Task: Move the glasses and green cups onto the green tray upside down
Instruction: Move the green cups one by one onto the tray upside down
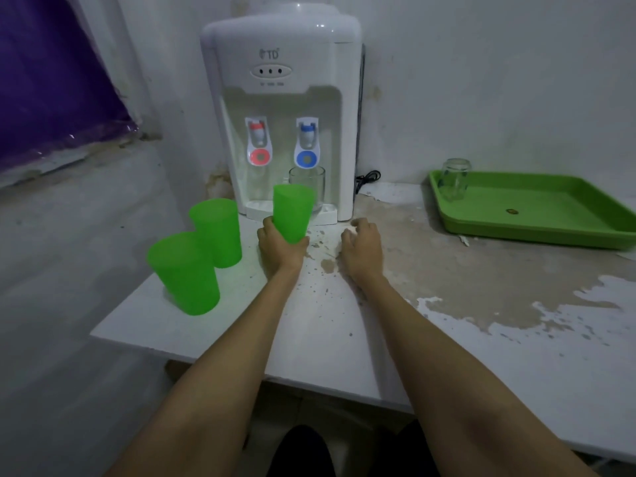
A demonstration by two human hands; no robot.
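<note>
My left hand (pixel 279 247) grips the lower part of a green cup (pixel 292 210), which stands mouth up in front of the dispenser. Two more green cups (pixel 216 232) (pixel 186 273) stand on the table to its left. A clear glass (pixel 307 187) stands on the dispenser's drip tray, behind the held cup. My right hand (pixel 361 242) rests on the table to the right of the held cup, fingers loosely curled, holding nothing. The green tray (pixel 537 228) lies at the far right, and one clear glass (pixel 455 179) stands upside down in its back left corner.
A white water dispenser (pixel 282 98) with red and blue taps stands against the back wall. A black cable (pixel 366 179) runs behind it. The table's white paint is worn off in patches. The table's left edge (pixel 120 311) drops off near the nearest cup.
</note>
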